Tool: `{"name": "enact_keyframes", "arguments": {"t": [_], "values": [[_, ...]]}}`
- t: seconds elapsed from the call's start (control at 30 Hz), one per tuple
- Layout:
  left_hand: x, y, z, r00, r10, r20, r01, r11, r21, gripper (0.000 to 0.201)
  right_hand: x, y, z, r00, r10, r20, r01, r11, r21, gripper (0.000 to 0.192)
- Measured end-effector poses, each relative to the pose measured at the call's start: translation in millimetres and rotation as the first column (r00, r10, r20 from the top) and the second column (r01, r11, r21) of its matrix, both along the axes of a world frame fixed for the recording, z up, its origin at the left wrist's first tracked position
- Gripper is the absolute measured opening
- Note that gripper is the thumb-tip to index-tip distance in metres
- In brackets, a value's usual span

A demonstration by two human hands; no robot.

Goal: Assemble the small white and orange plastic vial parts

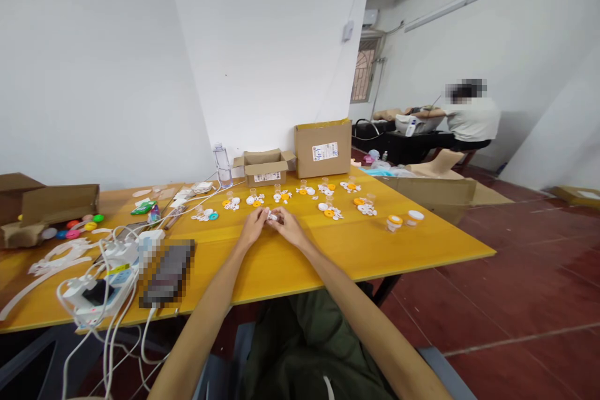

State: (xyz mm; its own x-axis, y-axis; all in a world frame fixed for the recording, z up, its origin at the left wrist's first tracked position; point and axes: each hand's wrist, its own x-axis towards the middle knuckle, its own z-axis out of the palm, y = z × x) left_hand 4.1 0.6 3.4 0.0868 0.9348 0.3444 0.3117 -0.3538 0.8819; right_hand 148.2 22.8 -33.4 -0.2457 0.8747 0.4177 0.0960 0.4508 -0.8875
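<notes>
My left hand [254, 228] and my right hand [289, 227] meet over the middle of the table [276, 269], fingers closed around a small white piece with dark marks [272, 217]. What kind of piece it is, I cannot make out. Beyond the hands lie several small piles of white pieces, such as one pile [282, 197], with orange, white or teal ring lids and clear cups among them. A teal lid [214, 216] lies left of my hands. To the right stand a jar with an orange lid [394, 222] and a jar with a white lid [415, 218].
A small open carton [264, 170], a larger box [323, 149] and a clear bottle [222, 165] stand at the back. Left are a power strip [103, 300] with tangled cables, a dark device [167, 274] and a carton of coloured balls [60, 203]. A person [472, 117] sits far right.
</notes>
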Motion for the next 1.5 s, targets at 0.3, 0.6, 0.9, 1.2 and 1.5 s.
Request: {"name": "enact_keyframes", "arguments": {"t": [0.3,0.6,0.9,1.2,1.5], "values": [[-1.5,1.5,1.0,0.994,-0.081,0.069,0.083,0.996,-0.019,0.042,3.3,-0.5,1.3,1.000,-0.017,-0.012,0.017,0.999,0.037,0.020],[-2.3,1.2,2.1,0.988,-0.036,0.149,0.045,0.997,-0.058,0.047,-1.7,1.7,1.9,0.994,0.028,-0.101,-0.028,1.000,-0.002,0.033],[-2.0,-1.3,3.9,0.990,0.008,0.143,0.002,0.997,-0.071,0.050,-0.7,-5.0,9.4,0.997,-0.027,-0.074,0.027,1.000,0.004,0.030],[-0.6,-3.3,6.1,0.991,0.008,0.134,0.001,0.998,-0.066,0.052,0.4,-9.9,13.6,0.999,-0.035,-0.034,0.037,0.998,0.046,0.022],[-1.5,-3.5,6.1,0.992,0.013,0.122,-0.006,0.998,-0.056,0.053,1.0,-9.9,13.8,0.998,-0.062,0.018,0.060,0.996,0.062,0.020]]}}
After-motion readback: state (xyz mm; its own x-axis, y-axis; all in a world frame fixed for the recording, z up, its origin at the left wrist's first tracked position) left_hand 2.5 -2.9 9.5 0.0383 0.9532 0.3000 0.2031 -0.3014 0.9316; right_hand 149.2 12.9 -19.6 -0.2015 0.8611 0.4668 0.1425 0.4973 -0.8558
